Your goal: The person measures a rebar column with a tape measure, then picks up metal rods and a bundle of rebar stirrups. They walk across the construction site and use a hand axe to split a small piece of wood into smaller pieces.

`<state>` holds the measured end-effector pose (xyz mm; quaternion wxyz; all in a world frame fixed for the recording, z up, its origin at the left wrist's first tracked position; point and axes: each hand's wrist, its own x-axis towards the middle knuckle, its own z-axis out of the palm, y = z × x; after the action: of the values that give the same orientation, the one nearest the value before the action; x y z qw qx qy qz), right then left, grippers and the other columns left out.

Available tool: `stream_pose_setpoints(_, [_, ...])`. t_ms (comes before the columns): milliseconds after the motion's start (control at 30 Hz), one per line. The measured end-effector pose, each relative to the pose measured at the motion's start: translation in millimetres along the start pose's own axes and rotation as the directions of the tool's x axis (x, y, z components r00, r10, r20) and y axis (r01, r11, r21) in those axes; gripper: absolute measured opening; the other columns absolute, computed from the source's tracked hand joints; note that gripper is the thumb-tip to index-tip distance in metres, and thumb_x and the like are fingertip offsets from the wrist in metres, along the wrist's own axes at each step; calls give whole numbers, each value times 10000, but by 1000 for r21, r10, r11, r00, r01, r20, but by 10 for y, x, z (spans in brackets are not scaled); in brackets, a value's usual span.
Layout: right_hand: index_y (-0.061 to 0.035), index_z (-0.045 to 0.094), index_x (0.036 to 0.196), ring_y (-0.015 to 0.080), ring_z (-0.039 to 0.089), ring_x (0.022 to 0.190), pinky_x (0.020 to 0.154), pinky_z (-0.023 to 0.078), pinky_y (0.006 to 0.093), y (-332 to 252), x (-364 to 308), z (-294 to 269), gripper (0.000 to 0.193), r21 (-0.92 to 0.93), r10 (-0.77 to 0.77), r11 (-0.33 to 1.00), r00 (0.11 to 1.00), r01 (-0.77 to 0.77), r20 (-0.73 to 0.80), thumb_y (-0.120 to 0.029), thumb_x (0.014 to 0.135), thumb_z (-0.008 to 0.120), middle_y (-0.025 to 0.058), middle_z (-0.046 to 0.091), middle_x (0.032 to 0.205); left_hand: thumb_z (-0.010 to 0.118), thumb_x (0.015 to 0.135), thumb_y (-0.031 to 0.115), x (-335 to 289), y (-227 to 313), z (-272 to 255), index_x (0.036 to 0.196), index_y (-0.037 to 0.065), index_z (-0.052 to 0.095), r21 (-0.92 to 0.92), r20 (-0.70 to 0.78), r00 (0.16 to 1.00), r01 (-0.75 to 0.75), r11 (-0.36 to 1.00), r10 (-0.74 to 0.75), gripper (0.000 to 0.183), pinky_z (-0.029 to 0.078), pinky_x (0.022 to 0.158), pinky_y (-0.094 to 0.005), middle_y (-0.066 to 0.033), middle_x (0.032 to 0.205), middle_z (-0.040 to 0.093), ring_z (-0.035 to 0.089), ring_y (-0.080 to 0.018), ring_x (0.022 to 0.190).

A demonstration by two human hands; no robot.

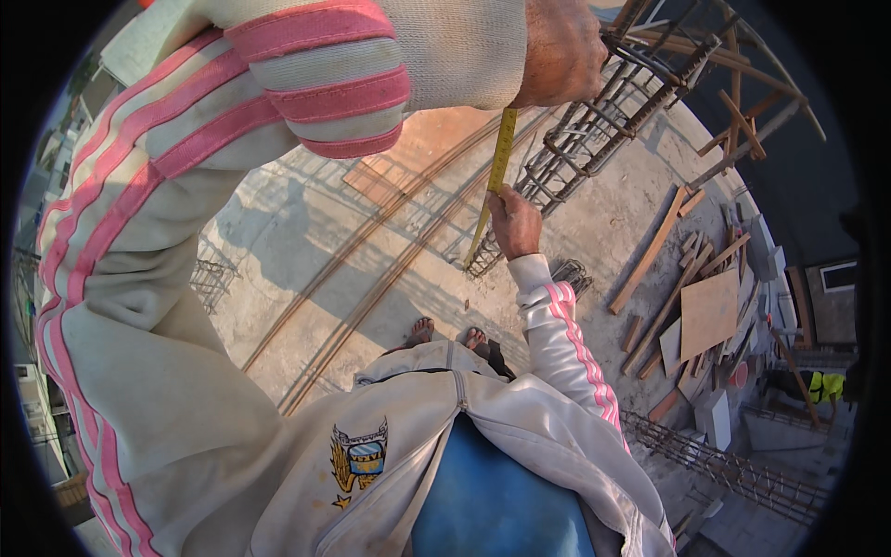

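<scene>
A yellow tape measure blade (502, 153) runs down beside a tied rebar column (580, 139) toward the floor. My right hand (516, 223) is closed on the blade partway down, with the thumb and fingers pinching it. Higher up, my left hand (562, 54) is curled at the upper part of the column, its knuckles next to the steel bars. The blade's upper end disappears behind that hand and its cuff. What the left fingers hold is hidden.
Long thin steel bars (371, 302) lie across the concrete floor (288, 218) at left. At right are a pile of timber and boards (710, 316), a rebar cage (724, 469) and a wooden frame (738, 97). A person in a yellow vest (825, 385) is at far right.
</scene>
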<state>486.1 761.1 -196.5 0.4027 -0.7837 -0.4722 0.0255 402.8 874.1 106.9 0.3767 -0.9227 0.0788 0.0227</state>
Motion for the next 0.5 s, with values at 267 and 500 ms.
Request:
stream_pose_setpoints(267, [-118, 722, 1044, 396, 704, 834, 710, 543, 505, 73, 52, -115, 191, -46, 44, 998, 999, -44, 4, -283, 970, 661, 167, 727, 914, 862, 815, 203, -81, -238, -512, 1019, 139, 802, 63, -37, 999, 12, 998, -10, 222, 651, 850, -346, -49, 985, 790, 767, -219, 987])
stream_pose_setpoints(500, [-110, 728, 1024, 395, 704, 808, 692, 548, 508, 182, 61, -169, 182, -50, 40, 998, 998, -42, -39, -270, 965, 665, 162, 729, 909, 881, 795, 188, 63, -613, -743, 1031, 56, 785, 147, -155, 986, -33, 989, 56, 287, 651, 854, -376, -130, 974, 782, 776, -262, 966])
